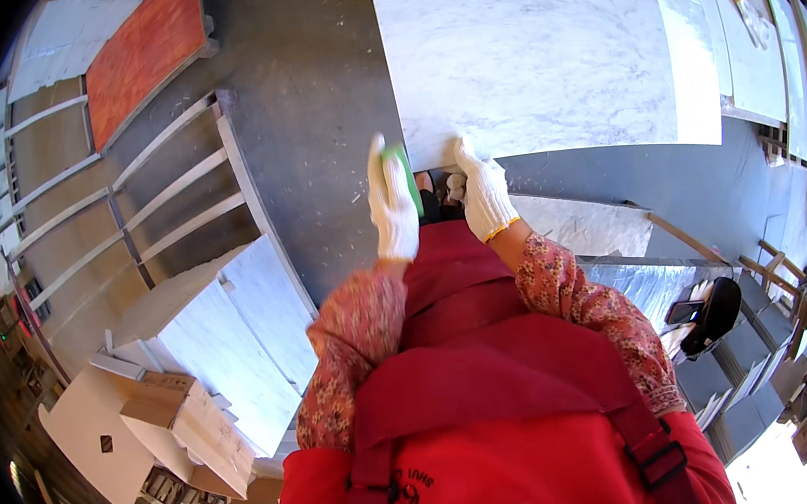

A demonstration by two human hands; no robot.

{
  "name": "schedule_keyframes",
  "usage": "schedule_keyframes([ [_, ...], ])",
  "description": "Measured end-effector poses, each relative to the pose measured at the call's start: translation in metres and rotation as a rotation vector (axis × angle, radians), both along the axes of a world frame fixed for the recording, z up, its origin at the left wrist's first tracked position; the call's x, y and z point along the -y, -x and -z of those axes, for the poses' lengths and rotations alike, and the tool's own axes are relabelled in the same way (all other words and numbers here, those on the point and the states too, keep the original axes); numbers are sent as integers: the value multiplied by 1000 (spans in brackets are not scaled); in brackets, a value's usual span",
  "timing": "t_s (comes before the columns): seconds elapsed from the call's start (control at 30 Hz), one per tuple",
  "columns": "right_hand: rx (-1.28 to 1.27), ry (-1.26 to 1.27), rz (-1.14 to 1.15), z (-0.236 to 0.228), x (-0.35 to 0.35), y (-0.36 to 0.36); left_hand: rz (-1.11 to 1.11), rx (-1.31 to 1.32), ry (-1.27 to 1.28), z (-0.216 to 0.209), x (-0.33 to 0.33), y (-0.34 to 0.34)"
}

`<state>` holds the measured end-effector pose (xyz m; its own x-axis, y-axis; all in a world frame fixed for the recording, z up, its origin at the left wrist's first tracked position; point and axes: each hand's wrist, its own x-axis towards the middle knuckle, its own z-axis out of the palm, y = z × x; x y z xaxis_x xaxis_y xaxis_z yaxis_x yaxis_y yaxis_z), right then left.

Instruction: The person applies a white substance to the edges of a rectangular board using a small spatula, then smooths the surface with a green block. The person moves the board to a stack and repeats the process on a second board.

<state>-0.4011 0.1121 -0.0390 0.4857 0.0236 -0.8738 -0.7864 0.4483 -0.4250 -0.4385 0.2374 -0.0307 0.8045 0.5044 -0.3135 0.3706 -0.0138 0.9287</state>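
At the near edge of the white marble slab (pixel 540 54), just above the middle of the frame, your two gloved hands meet the stone. Your left hand (pixel 392 203) is closed around a green pad (pixel 402 177), which it holds upright against the slab's lower left corner. Your right hand (pixel 484 197) lies with fingers loosely spread, fingertips on the slab's near edge, gripping nothing that you can see.

Both hands work right at the corner, so the pad could slip off the edge and carry your left hand past it, dragging the glove or wrist along the cut stone. A raw marble edge may be sharp, and thin cotton gloves would give little cover. Your right fingertips rest where the slab overhangs; if you lean on them, the load falls on the unsupported rim, and whether the slab sits firmly on its counter (pixel 617 185) cannot be told from here.

Below your hands, your feet stand close under the edge, with a broken grey piece (pixel 582 225) just to the right. More slabs (pixel 233 343) lean at the lower left beside cardboard boxes (pixel 182 420), and a metal rack (pixel 135 194) stands at the left, leaving you a narrow strip of floor (pixel 302 83) to step back into.
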Motion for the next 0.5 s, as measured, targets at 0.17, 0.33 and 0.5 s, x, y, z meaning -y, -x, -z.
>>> schedule_keyframes([
  [0.17,29,84,8,-6,-4,1,3,90,-19,10,-7,-21],
  [0.33,-20,96,8,-11,-5,-3,83,20,-138,2,-9,-21],
  [0.5,10,77,19,-9,-2,0,68,12,-100,-3,-5,-21],
])
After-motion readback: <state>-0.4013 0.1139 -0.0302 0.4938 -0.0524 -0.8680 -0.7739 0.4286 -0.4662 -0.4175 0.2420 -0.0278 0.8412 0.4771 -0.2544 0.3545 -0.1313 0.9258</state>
